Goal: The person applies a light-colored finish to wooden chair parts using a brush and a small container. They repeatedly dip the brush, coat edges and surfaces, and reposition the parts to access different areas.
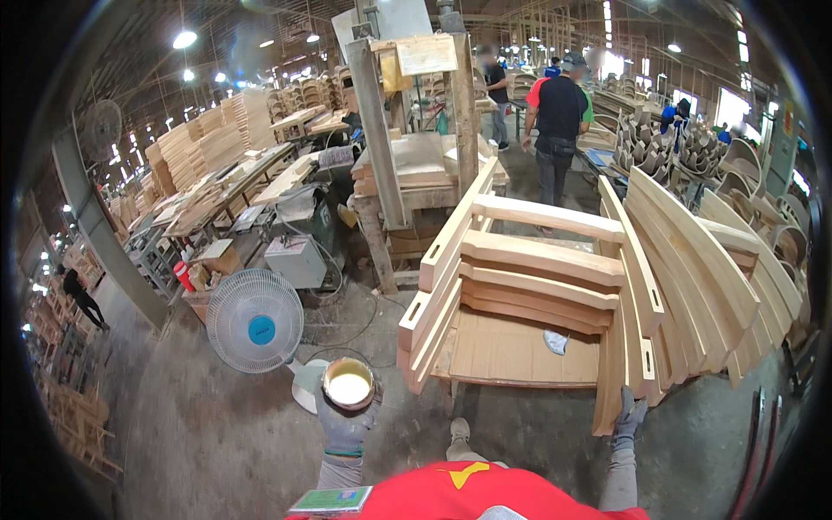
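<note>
My left hand (347,423), in a grey glove, is closed round a round bowl (348,384) of creamy pale-yellow liquid, held level left of the workbench. At the bench's near right corner my right hand (629,418), also gloved, grips the near end of a light wooden frame (611,407); its fingers are partly hidden against the wood. Several such frames with curved crosspieces (542,247) lie stacked on a cardboard-covered bench (511,351). Narrow slots show near the ends of their side rails. A small white and green piece (555,342) lies on the cardboard.
A white standing fan (255,321) with a blue hub is at the left. Behind the bench stands a tall wooden post structure (381,139). Curved wooden panels (689,277) lean at the right. A person (559,117) in a dark shirt faces away beyond the frames.
</note>
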Motion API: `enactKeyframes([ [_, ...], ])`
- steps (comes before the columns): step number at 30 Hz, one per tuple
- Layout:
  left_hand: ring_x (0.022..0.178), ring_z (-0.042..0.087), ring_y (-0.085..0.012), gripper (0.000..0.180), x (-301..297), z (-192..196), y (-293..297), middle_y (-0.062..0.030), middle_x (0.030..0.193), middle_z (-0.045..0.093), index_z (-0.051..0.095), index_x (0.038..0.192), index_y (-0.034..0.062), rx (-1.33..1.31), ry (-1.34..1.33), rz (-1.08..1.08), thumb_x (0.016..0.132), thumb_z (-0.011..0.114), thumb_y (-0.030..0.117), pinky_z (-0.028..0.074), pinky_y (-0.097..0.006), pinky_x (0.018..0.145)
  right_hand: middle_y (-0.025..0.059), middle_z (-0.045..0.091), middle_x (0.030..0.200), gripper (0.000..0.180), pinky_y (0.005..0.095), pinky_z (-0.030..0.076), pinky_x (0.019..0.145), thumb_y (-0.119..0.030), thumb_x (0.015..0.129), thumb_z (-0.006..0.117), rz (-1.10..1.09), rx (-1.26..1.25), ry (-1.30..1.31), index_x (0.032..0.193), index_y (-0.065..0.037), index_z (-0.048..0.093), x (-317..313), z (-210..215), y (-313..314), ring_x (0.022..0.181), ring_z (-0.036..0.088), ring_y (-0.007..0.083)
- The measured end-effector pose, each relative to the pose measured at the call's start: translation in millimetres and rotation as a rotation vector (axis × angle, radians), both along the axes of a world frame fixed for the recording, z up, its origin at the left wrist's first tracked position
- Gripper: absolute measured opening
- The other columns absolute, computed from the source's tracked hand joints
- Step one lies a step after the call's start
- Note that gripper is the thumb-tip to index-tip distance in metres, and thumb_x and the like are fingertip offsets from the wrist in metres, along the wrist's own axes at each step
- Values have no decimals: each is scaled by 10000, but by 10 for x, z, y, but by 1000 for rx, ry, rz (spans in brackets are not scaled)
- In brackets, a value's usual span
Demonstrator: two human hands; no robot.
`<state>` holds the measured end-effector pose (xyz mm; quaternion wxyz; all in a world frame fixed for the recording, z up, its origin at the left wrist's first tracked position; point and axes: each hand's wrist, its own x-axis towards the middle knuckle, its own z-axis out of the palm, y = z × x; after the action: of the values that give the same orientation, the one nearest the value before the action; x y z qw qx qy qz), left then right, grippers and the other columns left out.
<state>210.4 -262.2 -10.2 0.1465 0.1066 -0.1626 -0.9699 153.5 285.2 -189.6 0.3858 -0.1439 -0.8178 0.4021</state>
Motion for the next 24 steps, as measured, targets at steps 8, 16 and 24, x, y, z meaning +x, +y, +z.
enactKeyframes([
  [8, 1020, 502, -246, 395, 59, 82, 12, -59, 1105, 526, 501, 1143, 151, 5, -16, 3, 855, 446, 416, 408, -446, 883, 148, 543, 1030, 488, 305, 424, 810, -166, 764, 643, 94, -326, 3, 1127, 89, 439, -2, 214, -174, 898, 526, 202],
  [16, 1028, 491, -248, 377, -13, 136, 48, -65, 1107, 516, 495, 1138, 142, 45, -22, -21, 860, 441, 392, 400, -447, 891, 205, 495, 1153, 335, 344, 329, 961, -175, 804, 600, 6, -102, -40, 1077, 18, 571, 66, 182, -96, 1076, 454, 276],
  [24, 1012, 496, -259, 402, 2, 120, 41, -77, 1094, 520, 496, 1136, 147, 57, -21, -8, 839, 471, 415, 397, -452, 888, 198, 498, 1138, 619, 333, 354, 927, -225, 756, 671, 27, -379, -45, 1204, 108, 403, 116, 515, -310, 1036, 469, 253],
])
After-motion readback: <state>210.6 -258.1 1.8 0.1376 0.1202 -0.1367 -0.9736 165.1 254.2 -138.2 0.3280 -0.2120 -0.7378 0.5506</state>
